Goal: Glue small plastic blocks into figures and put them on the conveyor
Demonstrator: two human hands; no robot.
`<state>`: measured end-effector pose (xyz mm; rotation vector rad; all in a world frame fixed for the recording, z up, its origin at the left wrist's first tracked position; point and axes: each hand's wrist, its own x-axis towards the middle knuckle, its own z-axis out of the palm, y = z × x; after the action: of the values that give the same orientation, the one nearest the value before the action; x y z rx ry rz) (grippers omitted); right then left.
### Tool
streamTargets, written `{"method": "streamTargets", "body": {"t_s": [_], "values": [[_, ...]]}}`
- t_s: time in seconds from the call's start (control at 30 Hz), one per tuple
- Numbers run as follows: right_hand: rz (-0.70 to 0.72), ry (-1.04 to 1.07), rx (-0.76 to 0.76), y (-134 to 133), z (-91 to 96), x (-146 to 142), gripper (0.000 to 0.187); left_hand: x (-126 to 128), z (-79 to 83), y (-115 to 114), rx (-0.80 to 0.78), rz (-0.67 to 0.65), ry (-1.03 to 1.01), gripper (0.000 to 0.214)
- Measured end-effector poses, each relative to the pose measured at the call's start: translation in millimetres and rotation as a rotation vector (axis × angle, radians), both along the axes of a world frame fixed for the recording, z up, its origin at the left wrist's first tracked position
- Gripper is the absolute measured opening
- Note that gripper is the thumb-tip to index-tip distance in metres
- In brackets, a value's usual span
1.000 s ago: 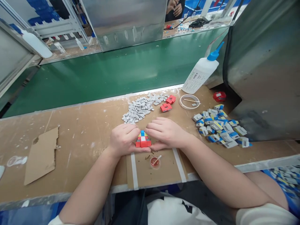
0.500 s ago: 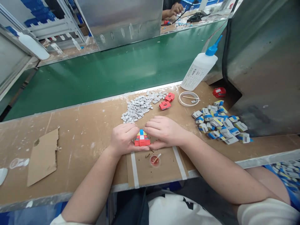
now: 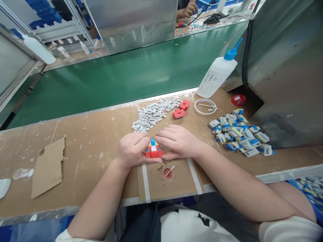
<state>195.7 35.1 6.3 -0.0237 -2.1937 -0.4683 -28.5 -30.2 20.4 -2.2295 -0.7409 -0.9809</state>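
Between both hands is a small toy piece (image 3: 153, 150) of red, white, yellow and blue plastic, perhaps a toy vehicle. My left hand (image 3: 133, 148) grips its left side, thumb along the lower edge. On the other side my right hand (image 3: 175, 143) closes on it, fingers curled over the top and thumb low. The fingers cover its sides. Just below them, a little cup of red liquid (image 3: 168, 173) with a stick in it stands on a taped cardboard sheet (image 3: 153, 188). Beyond the hands lies a pile of small grey pieces (image 3: 148, 116), beside red parts (image 3: 179, 113).
A white bottle with a blue nozzle (image 3: 214, 77) leans near a tape ring (image 3: 205, 107). Blue, white and yellow parts (image 3: 242, 132) are heaped at right. Torn cardboard (image 3: 47, 168) lies at left. A green belt (image 3: 121, 74) runs behind; a co-worker's hand (image 3: 189, 9) is beyond it.
The view has shifted slightly, so the surroundings sit a little further right. Both hands keep the same hold on the toy piece.
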Motion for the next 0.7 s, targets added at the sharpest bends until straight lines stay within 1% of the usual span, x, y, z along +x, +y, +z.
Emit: {"method": "streamTargets", "body": {"t_s": [0.5, 0.7], "values": [[0.006, -0.002, -0.017, 0.9, -2.7, -0.3, 0.044, 0.4, 0.7, -0.4, -0.011, -0.009, 0.005, 0.062], [0.012, -0.004, -0.033, 0.9, -2.7, -0.4, 0.042, 0.5, 1.0, -0.2, -0.015, 0.0, -0.005, 0.069]]}}
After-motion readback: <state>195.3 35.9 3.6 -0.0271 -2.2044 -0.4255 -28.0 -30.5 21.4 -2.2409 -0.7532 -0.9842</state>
